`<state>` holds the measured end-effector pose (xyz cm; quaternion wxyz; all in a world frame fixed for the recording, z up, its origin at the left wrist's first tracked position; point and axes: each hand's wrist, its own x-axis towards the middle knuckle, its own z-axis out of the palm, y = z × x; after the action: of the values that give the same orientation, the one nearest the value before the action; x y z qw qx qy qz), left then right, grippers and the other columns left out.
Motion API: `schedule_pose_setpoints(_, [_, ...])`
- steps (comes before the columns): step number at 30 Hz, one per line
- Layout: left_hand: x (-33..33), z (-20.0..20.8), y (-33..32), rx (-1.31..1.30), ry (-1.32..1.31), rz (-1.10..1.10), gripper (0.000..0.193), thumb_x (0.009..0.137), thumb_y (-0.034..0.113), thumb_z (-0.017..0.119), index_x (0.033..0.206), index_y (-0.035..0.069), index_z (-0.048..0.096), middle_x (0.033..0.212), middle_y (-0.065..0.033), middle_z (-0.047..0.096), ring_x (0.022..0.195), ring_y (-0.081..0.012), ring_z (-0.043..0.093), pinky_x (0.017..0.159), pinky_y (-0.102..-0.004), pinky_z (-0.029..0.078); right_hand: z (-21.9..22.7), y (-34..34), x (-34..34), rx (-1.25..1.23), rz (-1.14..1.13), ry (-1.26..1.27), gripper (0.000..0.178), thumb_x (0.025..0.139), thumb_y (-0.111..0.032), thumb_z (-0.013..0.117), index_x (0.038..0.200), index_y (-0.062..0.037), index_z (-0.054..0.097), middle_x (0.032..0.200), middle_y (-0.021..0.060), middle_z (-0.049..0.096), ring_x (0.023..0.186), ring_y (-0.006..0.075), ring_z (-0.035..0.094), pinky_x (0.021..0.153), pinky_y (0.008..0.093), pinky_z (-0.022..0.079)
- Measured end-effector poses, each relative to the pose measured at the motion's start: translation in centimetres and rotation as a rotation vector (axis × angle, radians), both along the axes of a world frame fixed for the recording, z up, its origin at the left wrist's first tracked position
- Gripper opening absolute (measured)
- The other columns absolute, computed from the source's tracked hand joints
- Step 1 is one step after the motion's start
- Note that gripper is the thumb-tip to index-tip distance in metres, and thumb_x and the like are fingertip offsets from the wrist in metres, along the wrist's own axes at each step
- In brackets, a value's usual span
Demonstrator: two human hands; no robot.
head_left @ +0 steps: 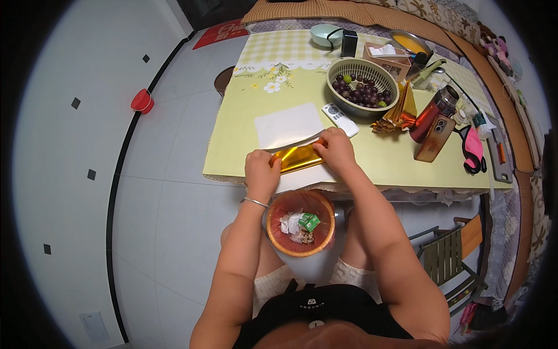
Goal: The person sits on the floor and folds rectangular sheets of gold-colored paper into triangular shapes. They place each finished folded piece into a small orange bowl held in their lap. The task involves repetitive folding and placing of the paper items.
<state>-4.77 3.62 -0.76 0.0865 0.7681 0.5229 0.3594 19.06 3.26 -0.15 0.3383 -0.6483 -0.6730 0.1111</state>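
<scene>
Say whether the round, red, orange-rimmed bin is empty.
Not empty: the bin holds crumpled white scraps and a small green carton.

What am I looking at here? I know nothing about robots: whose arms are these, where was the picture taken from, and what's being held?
There is no robot here: these are a person's bare arms. The single picture comes from a camera worn on the head, looking down; its wide lens bends straight edges and darkens the corners.

The left hand and right hand hold a shiny gold strip between them, at the near edge of a table with a pale yellow-green cover. Just beyond lies a white sheet, with a white remote control beside it. Further right are a colander of dark round fruit, a red flask and a phone. Below the hands, a waste bin stands between the legs.
</scene>
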Motion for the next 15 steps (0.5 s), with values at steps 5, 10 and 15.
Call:
schedule_pose_setpoints(5, [0.5, 0.6, -0.4, 0.015, 0.111, 0.078, 0.015, 0.077, 0.011, 0.074, 0.081, 0.001, 0.063, 0.087, -0.0161, 0.061, 0.089, -0.0367, 0.057, 0.081, -0.0471, 0.048, -0.2, 0.4, -0.7, 0.039, -0.064, -0.018, 0.020, 0.075, -0.021, 0.081, 0.081, -0.0064, 0.069, 0.090, 0.0094, 0.063, 0.094, 0.0310, 0.059, 0.081, 0.0408, 0.051])
schedule_pose_setpoints(10, [1.8, 2.8, -1.3, 0.192, 0.178, 0.135, 0.030, 0.074, 0.006, 0.075, 0.100, -0.001, 0.064, 0.103, -0.0187, 0.063, 0.098, -0.0397, 0.059, 0.088, -0.0481, 0.048, -0.3, 0.4, -0.9, 0.076, -0.100, -0.003, 0.019, 0.076, -0.019, 0.080, 0.077, -0.0055, 0.067, 0.084, 0.0095, 0.061, 0.090, 0.0310, 0.059, 0.077, 0.0422, 0.050])
schedule_pose_setpoints(15, [2.7, 0.9, -1.3, 0.259, 0.170, -0.317, 0.048, 0.082, 0.019, 0.073, 0.123, -0.002, 0.060, 0.136, -0.0222, 0.056, 0.129, -0.0394, 0.051, 0.107, -0.0501, 0.041, -0.3, 0.5, -1.3, 0.082, -0.096, -0.026, 0.017, 0.074, -0.020, 0.081, 0.080, -0.0081, 0.071, 0.087, 0.0090, 0.062, 0.092, 0.0305, 0.059, 0.079, 0.0406, 0.051])
